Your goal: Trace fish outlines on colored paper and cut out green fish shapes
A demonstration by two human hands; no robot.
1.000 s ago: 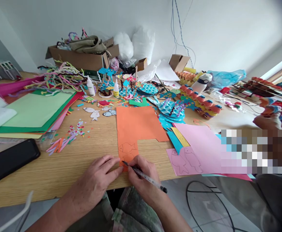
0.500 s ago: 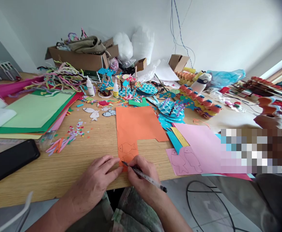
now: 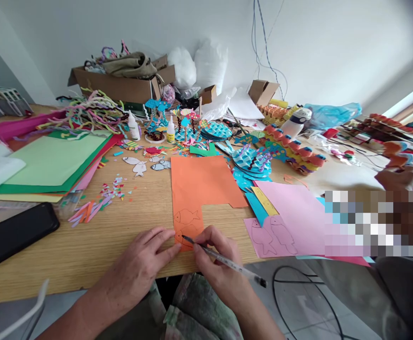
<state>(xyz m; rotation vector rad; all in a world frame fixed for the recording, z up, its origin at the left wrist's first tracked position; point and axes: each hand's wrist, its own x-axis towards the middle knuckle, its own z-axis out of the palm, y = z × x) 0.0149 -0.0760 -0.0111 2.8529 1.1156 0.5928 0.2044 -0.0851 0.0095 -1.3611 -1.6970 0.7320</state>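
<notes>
From the head view, the right hand [image 3: 220, 278] pinches a clear-barrelled pen [image 3: 233, 265], its tip at the orange paper [image 3: 202, 182] on the table [image 3: 146, 198]; the left hand [image 3: 144, 259], loosely open and grasping nothing, touches the paper's left edge.

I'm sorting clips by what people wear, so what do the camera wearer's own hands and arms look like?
The left hand and right hand have five-fingered human shapes and wear no gloves; no ring shows. Both forearms are uncovered as far as they show: no sleeve, watch, bracelet or attached cable in view.
</notes>
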